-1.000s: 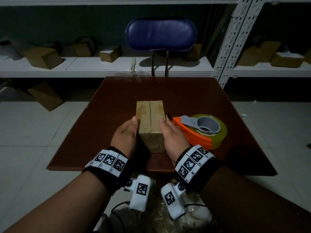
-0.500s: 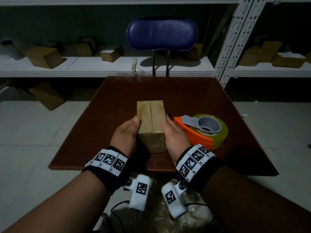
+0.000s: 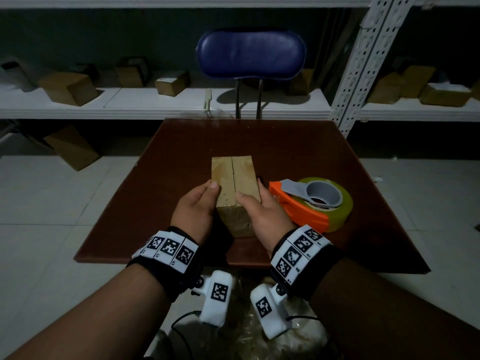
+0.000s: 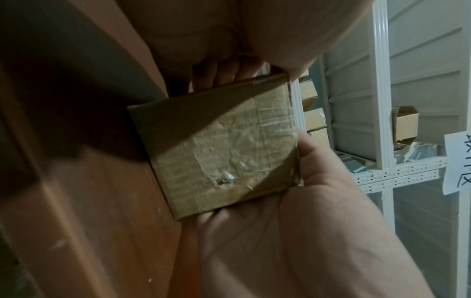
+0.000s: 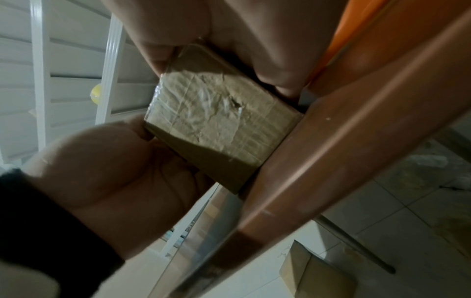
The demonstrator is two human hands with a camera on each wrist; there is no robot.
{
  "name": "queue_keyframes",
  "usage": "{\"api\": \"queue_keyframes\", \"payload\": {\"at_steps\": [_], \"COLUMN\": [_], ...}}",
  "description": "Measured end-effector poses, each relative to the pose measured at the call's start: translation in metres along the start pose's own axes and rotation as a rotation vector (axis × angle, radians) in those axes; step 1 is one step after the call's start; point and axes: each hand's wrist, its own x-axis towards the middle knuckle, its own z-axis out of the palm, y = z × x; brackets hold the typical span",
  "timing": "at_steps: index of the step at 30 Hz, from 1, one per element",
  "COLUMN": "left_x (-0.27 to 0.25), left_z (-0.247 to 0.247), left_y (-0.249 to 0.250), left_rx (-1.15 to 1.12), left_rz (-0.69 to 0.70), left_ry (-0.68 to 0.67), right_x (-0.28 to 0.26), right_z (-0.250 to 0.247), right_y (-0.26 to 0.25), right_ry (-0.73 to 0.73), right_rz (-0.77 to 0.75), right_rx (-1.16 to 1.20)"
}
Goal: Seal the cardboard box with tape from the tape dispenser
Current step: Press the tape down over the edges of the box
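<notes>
A small cardboard box lies lengthwise on the brown table, its two top flaps meeting in a middle seam with no tape over it. My left hand grips the box's left side with the thumb laid on the top. My right hand grips the right side, its thumb resting near the seam. In the left wrist view the box's near end carries old clear tape and a small hole. An orange tape dispenser with a yellow-green roll lies flat just right of my right hand, untouched.
A blue chair stands behind the table's far edge. White shelves along the back hold several cardboard boxes. More boxes sit on the tiled floor at left. The table's near edge is just in front of my wrists.
Both thumbs have slid up from the box's side edges onto its top flaps. The box and dispenser have stayed where they were.
</notes>
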Motion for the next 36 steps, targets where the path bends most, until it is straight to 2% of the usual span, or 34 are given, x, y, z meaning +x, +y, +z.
{"api": "queue_keyframes", "payload": {"at_steps": [5,12,16,20,25,30,36], "left_x": [-0.002,-0.002,-0.002,-0.004,-0.002,0.004,0.005], "left_z": [-0.001,-0.003,-0.003,-0.005,-0.011,-0.019,-0.022], "left_y": [0.0,0.003,0.008,0.015,0.014,0.017,0.018], "left_rx": [0.018,0.009,-0.103,-0.142,-0.108,-0.131,-0.1], "left_rz": [0.006,-0.006,-0.074,-0.143,-0.154,-0.176,-0.185], "left_ry": [-0.001,0.0,-0.038,-0.113,-0.083,-0.074,-0.128], "right_x": [0.003,-0.006,-0.007,-0.003,0.003,0.002,0.003], "right_z": [0.003,0.002,-0.005,-0.011,-0.009,-0.012,-0.019], "right_y": [0.004,-0.01,-0.014,-0.011,-0.002,-0.007,-0.015], "right_ry": [0.022,0.083,0.062,0.118,0.156,0.095,0.025], "right_rz": [0.041,0.007,0.019,0.039,-0.009,-0.051,-0.061], "right_rx": [-0.015,-0.067,-0.1,-0.091,-0.121,-0.053,0.017]}}
